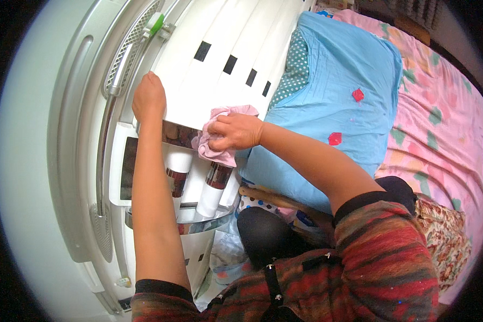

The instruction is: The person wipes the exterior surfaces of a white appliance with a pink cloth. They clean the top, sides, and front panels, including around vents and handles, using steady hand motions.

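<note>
My right hand [235, 133] grips a crumpled pink cloth [244, 110], pressed on the dark glossy edge band [179, 135] of a white furniture unit [193, 92]. Part of the cloth hangs below that edge. My left hand [149, 96] is at the left side of the white surface, its fingers curled and mostly hidden, so whether it grips the edge is unclear. Several dark rectangles mark the white panels. Below the edge, two white-and-brown cylindrical posts [209, 201] stand on a curved shelf [189, 215].
On the right lies a bed with a blue cloth [346, 68] and a pink floral sheet [438, 104]. Close along the left runs a silver-grey panel [74, 133] with a long metal bar [104, 161]. A green-and-white object [155, 25] sits at its upper end. My knee [261, 233] is near the shelf.
</note>
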A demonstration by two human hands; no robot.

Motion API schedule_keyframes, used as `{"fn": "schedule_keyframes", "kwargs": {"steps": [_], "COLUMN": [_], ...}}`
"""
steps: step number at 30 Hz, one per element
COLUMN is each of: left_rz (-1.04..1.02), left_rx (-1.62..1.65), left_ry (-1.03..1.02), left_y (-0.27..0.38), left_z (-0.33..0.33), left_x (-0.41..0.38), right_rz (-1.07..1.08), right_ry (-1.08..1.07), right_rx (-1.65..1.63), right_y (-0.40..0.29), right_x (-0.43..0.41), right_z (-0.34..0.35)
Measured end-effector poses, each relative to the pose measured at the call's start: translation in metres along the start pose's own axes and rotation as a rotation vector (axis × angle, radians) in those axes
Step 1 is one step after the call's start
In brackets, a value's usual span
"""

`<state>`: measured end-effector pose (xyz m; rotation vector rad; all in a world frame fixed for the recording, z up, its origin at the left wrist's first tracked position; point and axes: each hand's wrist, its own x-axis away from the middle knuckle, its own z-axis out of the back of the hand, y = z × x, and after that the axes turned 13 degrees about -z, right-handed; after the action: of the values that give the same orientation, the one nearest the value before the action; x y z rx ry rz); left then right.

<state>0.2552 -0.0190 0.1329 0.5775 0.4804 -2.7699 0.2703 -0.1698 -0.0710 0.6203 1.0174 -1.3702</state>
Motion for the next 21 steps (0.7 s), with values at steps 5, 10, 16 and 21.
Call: {"fn": "schedule_keyframes", "kwargs": {"steps": [5, 10, 16, 21], "left_rz": [-0.013, 0.003, -0.008, 0.005], "left_rx": [0.028, 0.026, 0.025, 0.022], "left_ry": [0.02, 0.017, 0.024, 0.04], "left_y": [-0.001, -0.004, -0.002, 0.002], "left_z": [-0.001, -0.003, -0.001, 0.001], "left_x": [0.001, 0.0, 0.001, 0.002], "right_rz": [0.022, -0.086, -0.4, -0.747], "right_ry": [-0.019, -0.056, 0.038, 0.238], "right_rx": [-0.038, -0.009, 0.114, 0.067], "right_y": [0.017, 0.045, 0.079, 0.094], "right_x": [0.006, 0.021, 0.038, 0.042], "right_z": [0.007, 0.019, 0.039, 0.035]}}
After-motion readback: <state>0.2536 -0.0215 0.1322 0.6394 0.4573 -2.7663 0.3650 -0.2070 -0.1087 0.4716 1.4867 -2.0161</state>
